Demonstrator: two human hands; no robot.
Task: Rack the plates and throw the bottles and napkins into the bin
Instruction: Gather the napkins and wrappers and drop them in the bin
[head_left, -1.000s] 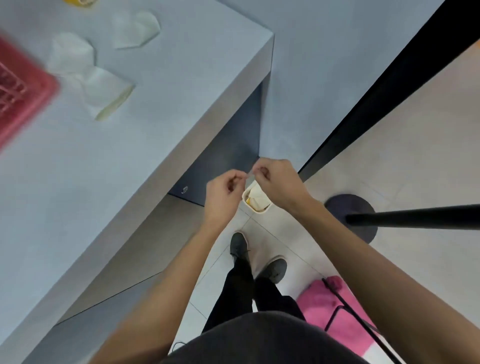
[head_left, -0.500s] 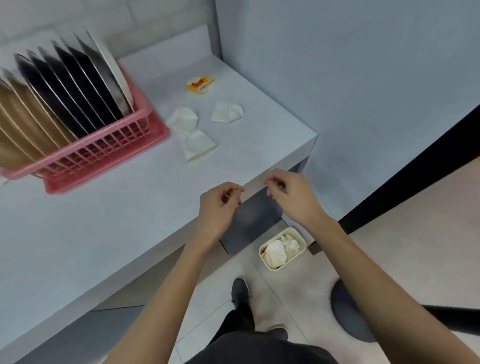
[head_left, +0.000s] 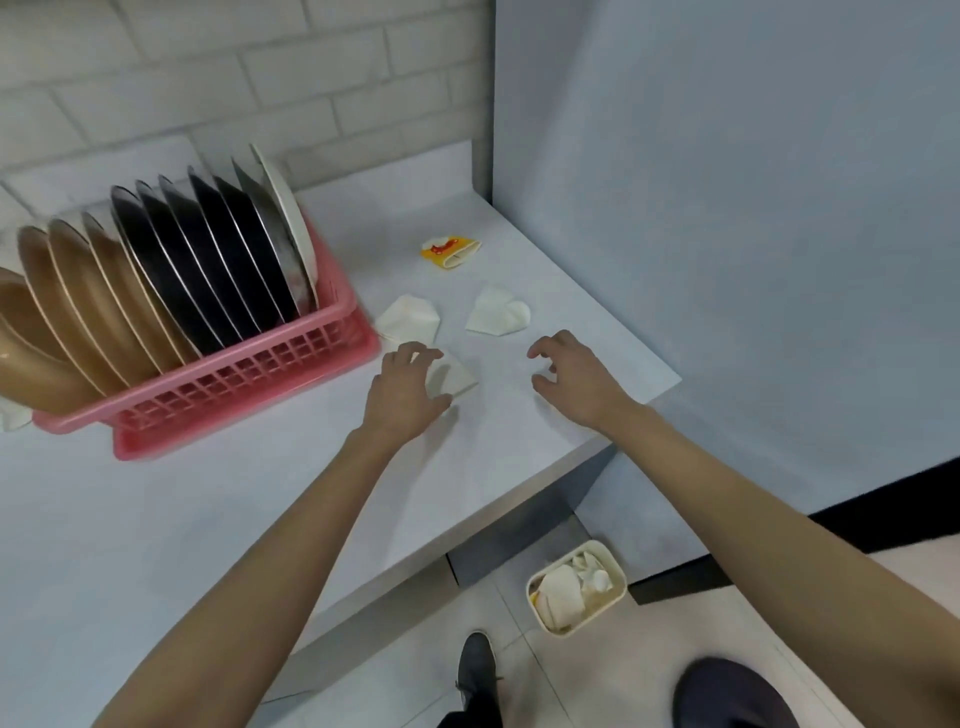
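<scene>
Standing on edge at the frame's left, brown, black and white plates (head_left: 208, 260) are filling a pink plastic lattice rack (head_left: 234, 384). Right of it, the left hand (head_left: 408, 395) is arching over a crumpled white napkin (head_left: 454, 376), fingers and thumb spread wide around its left part, not closed on it. Two more folded napkins, one (head_left: 408, 319) just above the fingers and one (head_left: 498, 312) further right, are lying on the matte grey counter (head_left: 156, 519), with a yellow-red wrapper (head_left: 451, 249) above them. The right hand (head_left: 576, 379) is hovering near the counter's corner, fingers loosely curled, holding nothing. At lower right, a cream bin (head_left: 618, 571) is sitting on the tiled floor, holding white scraps.
</scene>
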